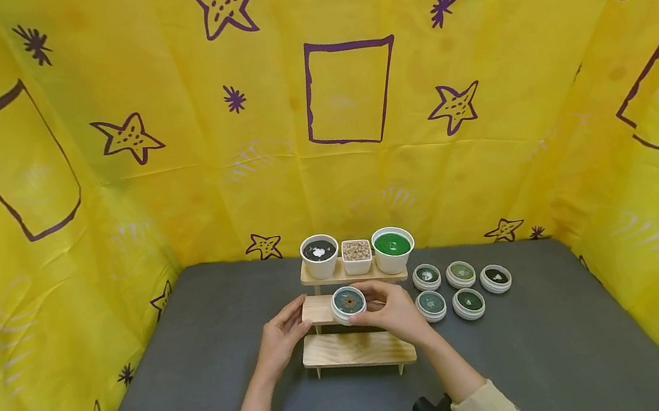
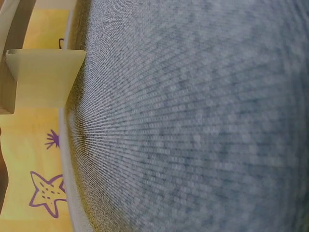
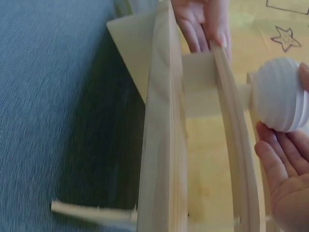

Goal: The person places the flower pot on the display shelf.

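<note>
My right hand (image 1: pixel 397 309) holds a small round white pot (image 1: pixel 348 304) with a teal-blue filling and a brown centre, thumb and fingers at its sides. Under it is the middle step (image 1: pixel 316 309) of a three-tier wooden stand; whether pot and step touch, I cannot tell. My left hand (image 1: pixel 278 341) grips the left end of that same step. In the right wrist view, the white pot (image 3: pixel 277 94) shows ribbed sides beside the right fingers (image 3: pixel 275 166), and the left hand (image 3: pixel 200 21) is at the step's far end. The left wrist view does not clearly show the left fingers.
On the top step (image 1: pixel 340 277) stand a dark-filled white cup (image 1: pixel 320 255), a square cup of grains (image 1: pixel 357 256) and a green-filled cup (image 1: pixel 393 249). Several small pots, one dark green (image 1: pixel 468 303), sit right of the stand. The bottom step (image 1: pixel 357 349) is nearest.
</note>
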The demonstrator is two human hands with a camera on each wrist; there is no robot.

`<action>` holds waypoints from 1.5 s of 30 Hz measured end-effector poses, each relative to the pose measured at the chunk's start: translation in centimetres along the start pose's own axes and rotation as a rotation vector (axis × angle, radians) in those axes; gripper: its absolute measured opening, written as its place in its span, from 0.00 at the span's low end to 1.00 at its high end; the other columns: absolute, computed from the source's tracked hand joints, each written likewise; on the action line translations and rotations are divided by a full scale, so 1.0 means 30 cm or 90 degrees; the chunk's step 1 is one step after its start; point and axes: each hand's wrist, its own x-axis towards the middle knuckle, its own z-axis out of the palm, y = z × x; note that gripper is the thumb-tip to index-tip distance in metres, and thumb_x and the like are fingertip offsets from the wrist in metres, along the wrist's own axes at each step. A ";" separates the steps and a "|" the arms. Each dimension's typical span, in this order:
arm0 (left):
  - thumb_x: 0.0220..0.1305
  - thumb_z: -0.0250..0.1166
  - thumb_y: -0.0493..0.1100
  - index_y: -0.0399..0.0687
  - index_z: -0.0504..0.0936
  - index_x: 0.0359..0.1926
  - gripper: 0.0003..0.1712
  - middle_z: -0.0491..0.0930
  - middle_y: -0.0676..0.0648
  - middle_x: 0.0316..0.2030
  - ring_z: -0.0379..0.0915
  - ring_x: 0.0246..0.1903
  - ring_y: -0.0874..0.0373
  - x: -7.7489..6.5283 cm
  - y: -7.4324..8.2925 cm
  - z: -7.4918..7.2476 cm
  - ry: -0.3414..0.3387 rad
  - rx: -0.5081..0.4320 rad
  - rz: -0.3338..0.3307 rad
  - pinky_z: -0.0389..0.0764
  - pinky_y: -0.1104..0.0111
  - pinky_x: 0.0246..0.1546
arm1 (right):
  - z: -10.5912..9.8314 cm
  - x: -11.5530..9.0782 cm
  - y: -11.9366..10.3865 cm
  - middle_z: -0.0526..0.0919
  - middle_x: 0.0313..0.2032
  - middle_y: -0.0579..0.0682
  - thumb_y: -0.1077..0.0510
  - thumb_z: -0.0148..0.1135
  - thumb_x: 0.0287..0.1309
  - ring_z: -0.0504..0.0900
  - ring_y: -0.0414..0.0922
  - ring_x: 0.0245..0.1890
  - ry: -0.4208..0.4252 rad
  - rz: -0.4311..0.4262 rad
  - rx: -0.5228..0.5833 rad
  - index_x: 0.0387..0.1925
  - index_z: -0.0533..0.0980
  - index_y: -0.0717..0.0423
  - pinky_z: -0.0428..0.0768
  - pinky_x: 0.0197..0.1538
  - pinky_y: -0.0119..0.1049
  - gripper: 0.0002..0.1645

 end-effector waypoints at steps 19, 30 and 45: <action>0.64 0.64 0.32 0.31 0.68 0.68 0.31 0.67 0.31 0.68 0.72 0.62 0.62 0.002 -0.003 -0.006 -0.004 -0.002 -0.001 0.76 0.84 0.54 | 0.118 0.049 -0.056 0.87 0.48 0.61 0.61 0.78 0.46 0.85 0.53 0.51 0.064 0.011 0.004 0.55 0.79 0.60 0.85 0.55 0.44 0.32; 0.64 0.64 0.32 0.29 0.68 0.67 0.31 0.67 0.29 0.67 0.72 0.62 0.60 0.001 -0.002 -0.002 -0.006 0.002 0.013 0.75 0.85 0.54 | 0.140 0.065 -0.023 0.87 0.48 0.57 0.54 0.80 0.43 0.86 0.49 0.49 0.065 0.005 -0.008 0.54 0.81 0.55 0.86 0.51 0.34 0.33; 0.64 0.64 0.33 0.29 0.69 0.66 0.31 0.69 0.29 0.66 0.73 0.54 0.76 0.002 -0.012 -0.003 -0.008 -0.023 0.042 0.77 0.84 0.52 | 0.160 0.067 -0.025 0.88 0.47 0.54 0.50 0.80 0.43 0.86 0.46 0.46 0.088 0.001 -0.060 0.54 0.81 0.53 0.87 0.50 0.40 0.34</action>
